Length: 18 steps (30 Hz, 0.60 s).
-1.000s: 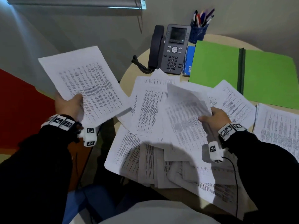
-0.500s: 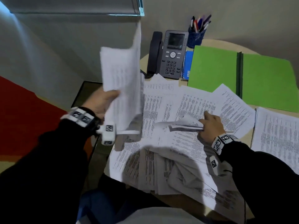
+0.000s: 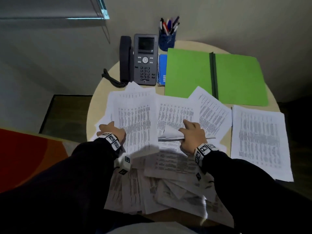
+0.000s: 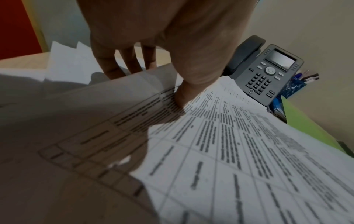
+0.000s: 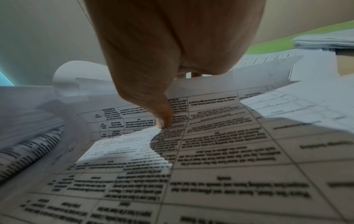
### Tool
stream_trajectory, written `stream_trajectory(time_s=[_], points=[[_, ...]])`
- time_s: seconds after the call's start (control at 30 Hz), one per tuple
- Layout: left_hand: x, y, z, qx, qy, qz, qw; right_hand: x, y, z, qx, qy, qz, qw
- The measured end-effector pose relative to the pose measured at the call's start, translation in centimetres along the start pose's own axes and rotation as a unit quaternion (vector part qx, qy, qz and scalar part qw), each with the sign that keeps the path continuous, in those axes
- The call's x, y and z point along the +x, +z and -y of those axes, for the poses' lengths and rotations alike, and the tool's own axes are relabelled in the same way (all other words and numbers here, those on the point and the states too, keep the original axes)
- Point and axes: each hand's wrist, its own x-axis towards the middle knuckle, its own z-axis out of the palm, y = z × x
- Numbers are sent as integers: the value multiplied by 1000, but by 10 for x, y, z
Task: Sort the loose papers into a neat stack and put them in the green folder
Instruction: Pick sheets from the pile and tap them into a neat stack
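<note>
Printed loose papers lie scattered over the round table. The green folder lies open at the back right. My left hand pinches the left edge of a printed sheet lying on the pile. In the left wrist view its thumb presses on top of that sheet and its fingers go behind the edge. My right hand pinches a curled sheet mid-pile. The right wrist view shows its thumb on top of that sheet.
A squared-up paper stack lies at the right edge, below the folder. At the back stand a desk phone, a blue pen cup and a blue notebook. Several papers overhang the near edge.
My left hand swung its sheets from out at the left, up and over, and down onto the pile. The right hand kept its sheet, which has dropped lower and curled.
</note>
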Motion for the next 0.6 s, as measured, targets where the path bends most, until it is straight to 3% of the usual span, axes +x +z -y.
stream_trajectory(time_s=[0.1, 0.23, 0.33, 0.6], points=[[-1, 2, -1, -8, 12, 18, 1000, 0, 0, -1, 24, 33, -2, 999], [-4, 6, -3, 76, 59, -19, 995, 2, 1, -1, 19, 40, 17, 999], [-12, 7, -5, 77, 74, -38, 994, -1, 3, 2, 22, 42, 11, 999], [-26, 9, -2, 139, 54, -18, 989, -10, 10, 10, 44, 47, -20, 998]])
